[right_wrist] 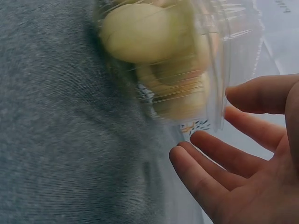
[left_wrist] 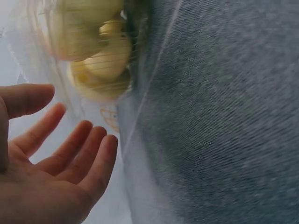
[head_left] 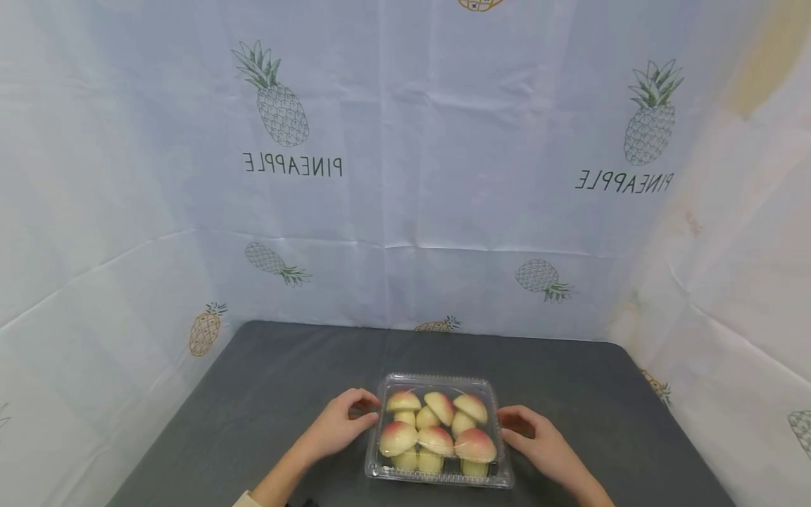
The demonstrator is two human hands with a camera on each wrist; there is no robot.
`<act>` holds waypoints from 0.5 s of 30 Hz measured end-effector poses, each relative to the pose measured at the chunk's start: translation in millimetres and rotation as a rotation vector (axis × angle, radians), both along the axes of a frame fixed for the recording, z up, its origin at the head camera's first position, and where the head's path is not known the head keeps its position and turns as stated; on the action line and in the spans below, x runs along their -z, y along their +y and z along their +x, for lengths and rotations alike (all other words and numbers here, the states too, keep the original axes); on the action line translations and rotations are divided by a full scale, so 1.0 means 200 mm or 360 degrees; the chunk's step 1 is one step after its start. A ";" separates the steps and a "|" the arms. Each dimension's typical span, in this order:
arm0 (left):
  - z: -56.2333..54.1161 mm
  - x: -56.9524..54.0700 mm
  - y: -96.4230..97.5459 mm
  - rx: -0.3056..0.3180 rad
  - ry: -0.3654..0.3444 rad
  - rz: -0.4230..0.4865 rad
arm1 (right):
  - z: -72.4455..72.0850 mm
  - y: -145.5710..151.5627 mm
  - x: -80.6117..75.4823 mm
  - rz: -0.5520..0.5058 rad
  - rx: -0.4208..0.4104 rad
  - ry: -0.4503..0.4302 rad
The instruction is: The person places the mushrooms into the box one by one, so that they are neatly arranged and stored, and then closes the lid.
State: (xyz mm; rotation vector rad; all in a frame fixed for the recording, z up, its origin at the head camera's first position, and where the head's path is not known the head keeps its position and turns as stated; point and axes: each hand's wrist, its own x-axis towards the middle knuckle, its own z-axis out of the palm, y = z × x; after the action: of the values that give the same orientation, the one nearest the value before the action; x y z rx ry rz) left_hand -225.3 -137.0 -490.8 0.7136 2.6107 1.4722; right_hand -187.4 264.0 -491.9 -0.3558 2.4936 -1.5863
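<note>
A clear plastic clamshell box [head_left: 448, 481] lies on the dark table near its front edge, lid down. Through it show several mushroom-shaped pieces [head_left: 436, 440], pale yellow with reddish caps; whether they are buns or models I cannot tell. Beside the box's left side is my left hand [head_left: 342, 422], its fingers loosely bent and, in the left wrist view, the fingertips [left_wrist: 110, 140] just off the plastic. My right hand [head_left: 535, 440] is at the right side, thumb and index fingertips close to the lid's rim in the right wrist view; contact is unclear.
The dark grey tabletop [head_left: 304, 359] has rounded far corners. Behind it hangs a pale cloth [head_left: 405, 211] printed with pineapples, and similar cloth closes off the left [head_left: 82, 296] and right [head_left: 747, 282] sides.
</note>
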 end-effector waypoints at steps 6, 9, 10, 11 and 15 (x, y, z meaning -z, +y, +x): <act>0.01 0.01 0.00 0.0005 -0.0039 -0.0006 | 0.01 0.00 0.02 -0.0047 0.0002 -0.0040; 0.03 0.01 -0.01 0.0041 -0.0066 -0.0014 | 0.01 0.00 0.02 -0.0043 0.0009 -0.0047; 0.04 0.00 -0.01 0.0064 -0.0080 -0.0017 | 0.01 0.00 0.02 -0.0040 0.0011 -0.0045; 0.04 0.00 -0.02 0.0096 -0.0101 -0.0019 | 0.01 -0.01 0.02 -0.0038 0.0011 -0.0044; 0.08 -0.03 -0.05 0.0268 -0.0237 -0.0015 | 0.01 -0.01 0.02 -0.0028 0.0013 -0.0033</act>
State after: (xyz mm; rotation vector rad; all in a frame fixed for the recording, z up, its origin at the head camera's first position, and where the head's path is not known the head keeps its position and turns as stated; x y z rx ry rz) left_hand -209.6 -146.8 -485.5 0.7695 2.3830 1.4066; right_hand -184.4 262.6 -496.4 -0.3303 2.4704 -1.6073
